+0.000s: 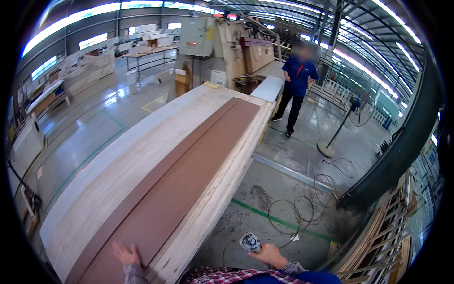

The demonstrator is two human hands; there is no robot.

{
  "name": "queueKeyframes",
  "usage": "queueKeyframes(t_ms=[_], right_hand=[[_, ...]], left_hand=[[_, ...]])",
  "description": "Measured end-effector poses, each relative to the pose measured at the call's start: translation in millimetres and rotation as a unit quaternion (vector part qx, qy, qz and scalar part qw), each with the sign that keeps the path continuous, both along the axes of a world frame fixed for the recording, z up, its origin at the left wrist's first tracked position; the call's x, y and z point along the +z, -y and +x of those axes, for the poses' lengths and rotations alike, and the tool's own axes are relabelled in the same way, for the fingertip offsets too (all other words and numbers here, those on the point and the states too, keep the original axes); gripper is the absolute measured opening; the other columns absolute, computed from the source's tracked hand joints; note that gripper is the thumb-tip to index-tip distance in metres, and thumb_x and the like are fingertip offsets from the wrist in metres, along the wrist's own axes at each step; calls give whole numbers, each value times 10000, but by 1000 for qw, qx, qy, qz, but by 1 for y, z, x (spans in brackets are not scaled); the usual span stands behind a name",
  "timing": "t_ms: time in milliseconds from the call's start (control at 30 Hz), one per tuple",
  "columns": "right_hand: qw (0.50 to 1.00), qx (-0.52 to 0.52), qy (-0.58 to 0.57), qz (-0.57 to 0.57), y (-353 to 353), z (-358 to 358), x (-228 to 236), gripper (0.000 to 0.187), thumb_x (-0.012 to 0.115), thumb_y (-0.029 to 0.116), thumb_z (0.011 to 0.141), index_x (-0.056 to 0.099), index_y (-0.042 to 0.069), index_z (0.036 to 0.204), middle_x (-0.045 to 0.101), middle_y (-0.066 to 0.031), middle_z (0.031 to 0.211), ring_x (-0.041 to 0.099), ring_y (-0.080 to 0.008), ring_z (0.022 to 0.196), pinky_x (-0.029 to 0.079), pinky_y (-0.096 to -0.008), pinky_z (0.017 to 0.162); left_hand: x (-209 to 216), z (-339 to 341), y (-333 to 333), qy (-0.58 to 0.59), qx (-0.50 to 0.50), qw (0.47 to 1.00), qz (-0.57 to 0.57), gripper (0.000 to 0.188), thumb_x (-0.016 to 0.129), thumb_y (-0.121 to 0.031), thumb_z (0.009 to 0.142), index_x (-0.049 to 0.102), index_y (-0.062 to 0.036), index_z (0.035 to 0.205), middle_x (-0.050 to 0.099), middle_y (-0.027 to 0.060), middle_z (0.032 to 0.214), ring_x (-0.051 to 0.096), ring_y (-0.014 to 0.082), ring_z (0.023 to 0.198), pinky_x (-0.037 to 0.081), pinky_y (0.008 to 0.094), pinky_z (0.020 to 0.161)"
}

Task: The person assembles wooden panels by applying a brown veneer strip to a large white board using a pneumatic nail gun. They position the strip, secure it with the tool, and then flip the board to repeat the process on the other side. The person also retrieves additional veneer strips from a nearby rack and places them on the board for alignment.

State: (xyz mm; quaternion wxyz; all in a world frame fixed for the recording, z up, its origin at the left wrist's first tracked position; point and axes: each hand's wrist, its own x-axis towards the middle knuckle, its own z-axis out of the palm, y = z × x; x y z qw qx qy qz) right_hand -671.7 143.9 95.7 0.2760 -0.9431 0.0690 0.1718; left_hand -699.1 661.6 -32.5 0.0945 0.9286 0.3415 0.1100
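Note:
A long brown panel with a raised strip along its left side lies lengthwise on a pale wooden worktable. On the near end of this panel my left hand rests flat, fingers spread and holding nothing. My right hand is closed around the handle of a small hand tool. That tool has a squarish grey-and-black head, and its exact kind I cannot make out. It is held to the right of the table, apart from the panel, above the floor.
At the table's far end stand a white board and a large machine with a grey control box. A person in dark blue stands beyond. Cable loops lie on the floor, near a round-based stand. Wood strips fill a rack at right.

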Motion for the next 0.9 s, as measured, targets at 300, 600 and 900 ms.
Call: queueKeyframes(t_ms=[300,600,900], right_hand=[[989,-146,-40,5,78,81,-23,567,659,539,654,630,47,934,638,-200,794,610,-369,793,485,-426,694],[994,-67,-26,-77,179,324,13,465,646,344,680,577,36,1023,623,-220,801,603,-391,776,483,-427,683],[967,110,64,-221,273,568,79,574,623,205,697,470,155,1249,623,-202,858,604,-365,795,483,-449,688]], left_hand=[[47,302,170,-44,-343,937,-51,787,496,-477,818,254,59,1340,98,235,1448,71,343,1354,34,475,1090],[51,464,212,-67,-455,886,-58,815,528,-494,777,302,79,1312,106,248,1441,83,360,1349,38,475,1091],[43,616,333,5,-325,943,-74,785,529,-480,805,284,51,1329,39,285,1433,38,418,1337,68,481,1084]])
